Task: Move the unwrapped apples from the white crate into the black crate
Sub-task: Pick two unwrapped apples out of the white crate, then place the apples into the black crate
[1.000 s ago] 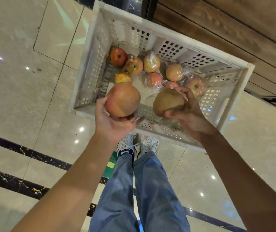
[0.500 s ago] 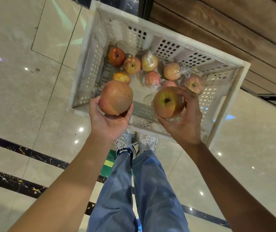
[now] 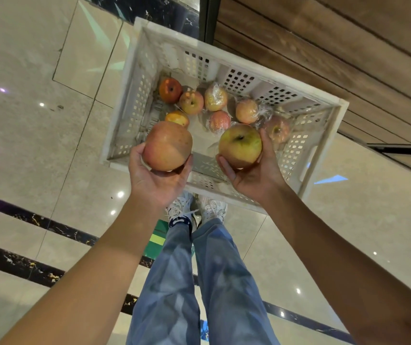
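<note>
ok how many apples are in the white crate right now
7 in the crate: three bare on the left, a dark red one, one beside it, one nearer; four wrapped to the right. The held apples may hide more.

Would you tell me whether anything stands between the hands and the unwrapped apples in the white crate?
Nothing visible covers the three unwrapped apples at the white crate's left end, but the left hand holds a reddish apple, the right hand a greenish apple.
</note>
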Demonstrator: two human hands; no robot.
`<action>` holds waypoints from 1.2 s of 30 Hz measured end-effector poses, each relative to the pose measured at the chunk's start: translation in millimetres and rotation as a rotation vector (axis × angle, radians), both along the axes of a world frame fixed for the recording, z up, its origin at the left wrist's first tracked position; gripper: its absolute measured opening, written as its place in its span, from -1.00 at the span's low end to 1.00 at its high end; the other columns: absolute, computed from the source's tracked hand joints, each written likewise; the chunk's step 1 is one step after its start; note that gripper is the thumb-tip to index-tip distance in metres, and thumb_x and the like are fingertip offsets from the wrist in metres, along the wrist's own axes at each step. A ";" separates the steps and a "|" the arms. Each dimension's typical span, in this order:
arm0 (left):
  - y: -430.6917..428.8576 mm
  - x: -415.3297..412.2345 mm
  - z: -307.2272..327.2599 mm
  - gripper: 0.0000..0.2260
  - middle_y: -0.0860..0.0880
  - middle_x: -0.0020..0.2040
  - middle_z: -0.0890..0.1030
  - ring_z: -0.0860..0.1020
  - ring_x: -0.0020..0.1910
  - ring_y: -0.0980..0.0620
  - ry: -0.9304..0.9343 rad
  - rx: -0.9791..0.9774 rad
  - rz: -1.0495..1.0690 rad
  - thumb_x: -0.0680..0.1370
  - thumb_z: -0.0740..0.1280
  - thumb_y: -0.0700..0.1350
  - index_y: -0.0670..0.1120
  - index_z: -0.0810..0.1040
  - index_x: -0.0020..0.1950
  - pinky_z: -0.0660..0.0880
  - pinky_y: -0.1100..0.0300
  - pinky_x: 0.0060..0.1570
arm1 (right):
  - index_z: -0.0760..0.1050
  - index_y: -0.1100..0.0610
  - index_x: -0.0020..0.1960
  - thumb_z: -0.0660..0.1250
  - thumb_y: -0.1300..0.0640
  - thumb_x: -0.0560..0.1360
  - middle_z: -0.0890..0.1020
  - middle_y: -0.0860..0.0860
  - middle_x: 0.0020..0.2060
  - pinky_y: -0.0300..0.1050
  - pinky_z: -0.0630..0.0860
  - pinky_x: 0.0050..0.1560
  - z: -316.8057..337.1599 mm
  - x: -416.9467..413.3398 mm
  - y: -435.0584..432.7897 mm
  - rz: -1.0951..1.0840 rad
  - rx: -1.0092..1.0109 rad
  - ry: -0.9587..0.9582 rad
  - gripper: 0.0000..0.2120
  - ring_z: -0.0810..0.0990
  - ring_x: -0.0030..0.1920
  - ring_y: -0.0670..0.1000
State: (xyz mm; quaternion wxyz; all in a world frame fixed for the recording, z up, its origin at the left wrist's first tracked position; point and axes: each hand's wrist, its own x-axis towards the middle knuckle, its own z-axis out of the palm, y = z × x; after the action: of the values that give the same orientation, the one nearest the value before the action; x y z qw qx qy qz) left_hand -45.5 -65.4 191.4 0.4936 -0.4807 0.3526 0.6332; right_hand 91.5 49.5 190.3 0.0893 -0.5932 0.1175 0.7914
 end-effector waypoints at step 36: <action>-8.5 -17.1 328.1 -0.81 -0.15 0.11 0.45 0.49 0.12 -0.18 0.407 0.002 -1.244 0.44 0.37 -0.09 0.03 0.46 0.02 0.51 -0.04 0.11 | 0.42 0.22 -0.04 0.41 -0.11 0.39 0.44 0.24 -0.01 0.08 0.60 -0.06 324.1 90.9 -120.6 -0.615 0.054 -0.153 -0.59 0.52 0.11 0.24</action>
State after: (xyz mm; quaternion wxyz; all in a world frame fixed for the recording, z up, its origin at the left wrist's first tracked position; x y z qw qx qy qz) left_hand -62.5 -73.9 519.5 0.6917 -0.0572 0.6507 0.3081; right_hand 182.4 -71.1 514.5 0.3489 -0.5851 0.2632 0.6831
